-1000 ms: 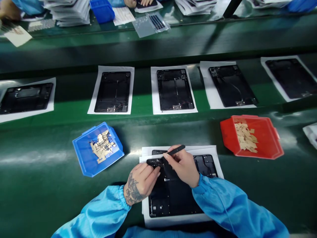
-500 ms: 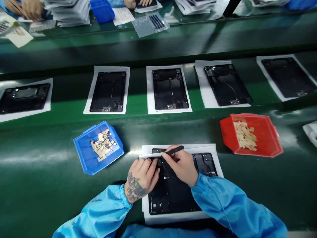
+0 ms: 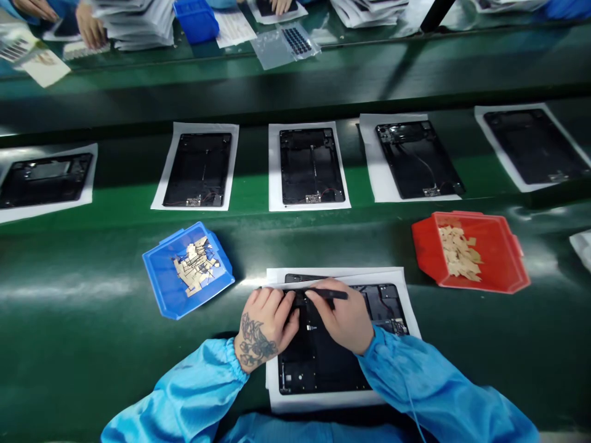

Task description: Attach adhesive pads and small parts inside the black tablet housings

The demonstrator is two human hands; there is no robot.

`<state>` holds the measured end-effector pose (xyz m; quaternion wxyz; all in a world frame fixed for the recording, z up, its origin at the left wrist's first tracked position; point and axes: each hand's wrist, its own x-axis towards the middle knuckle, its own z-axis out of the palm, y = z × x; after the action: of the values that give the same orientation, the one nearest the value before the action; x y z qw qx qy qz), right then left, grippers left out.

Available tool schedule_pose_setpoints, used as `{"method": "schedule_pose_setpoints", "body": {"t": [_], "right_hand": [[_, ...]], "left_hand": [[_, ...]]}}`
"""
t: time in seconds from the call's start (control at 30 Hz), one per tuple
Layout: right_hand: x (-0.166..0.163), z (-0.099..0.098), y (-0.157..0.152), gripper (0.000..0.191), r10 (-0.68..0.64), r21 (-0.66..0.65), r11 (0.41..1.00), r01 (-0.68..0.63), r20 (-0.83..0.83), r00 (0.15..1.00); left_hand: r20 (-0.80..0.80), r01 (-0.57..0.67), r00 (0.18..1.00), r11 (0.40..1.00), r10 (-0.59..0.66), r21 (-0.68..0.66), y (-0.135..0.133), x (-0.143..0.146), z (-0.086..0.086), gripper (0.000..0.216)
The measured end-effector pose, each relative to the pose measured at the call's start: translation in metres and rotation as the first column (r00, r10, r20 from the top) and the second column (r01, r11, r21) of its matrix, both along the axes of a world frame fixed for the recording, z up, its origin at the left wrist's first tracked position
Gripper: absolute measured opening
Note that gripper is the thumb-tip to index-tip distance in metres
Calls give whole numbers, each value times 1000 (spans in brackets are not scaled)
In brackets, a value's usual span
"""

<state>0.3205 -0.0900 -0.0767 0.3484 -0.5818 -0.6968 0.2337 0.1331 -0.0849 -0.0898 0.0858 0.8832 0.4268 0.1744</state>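
While palm-down, left hand (image 3: 265,326) beside right hand (image 3: 344,317)

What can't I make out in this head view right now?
Head view: working end of the black tool, hidden behind fingers of the right hand and left hand.
Whether the left hand's grip holds anything on the black panel: fingers cover it.
Pieces in the blue tray: too small.
The white sheet, far right: cut off by the edge.
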Motion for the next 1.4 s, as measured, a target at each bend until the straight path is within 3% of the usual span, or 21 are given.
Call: {"method": "schedule_pose_setpoints", "body": {"t": [0.07, 0.23, 0.43, 0.6, 0.8, 1.4], "right_hand": [[6, 5, 0, 8, -41, 23, 999, 42, -44, 998], [15, 15, 1, 13, -90, -149, 986, 79, -69, 994], [14, 8, 0, 12, -44, -195, 981, 23, -100, 994], [15, 5, 2, 12, -130, -337, 939, 69, -162, 978], [15, 5, 7, 14, -204, -414, 907, 79, -268, 942], [18, 2, 9, 13, -200, -408, 909, 83, -252, 947]], "left_hand": [[4, -2, 1000, 1000, 2, -3, -1, 2, 0, 29], [16, -9, 1000, 1000, 8, 18, -1, 5, 1, 28], [9, -10, 1000, 1000, 10, 13, -1, 7, 2, 29], [31, -12, 999, 1000, 11, 25, -3, 7, 3, 29], [107, 3, 994, 999, -7, 32, -2, 8, 4, 28], [45, 21, 999, 999, -19, -40, -4, 9, 5, 33]]}}
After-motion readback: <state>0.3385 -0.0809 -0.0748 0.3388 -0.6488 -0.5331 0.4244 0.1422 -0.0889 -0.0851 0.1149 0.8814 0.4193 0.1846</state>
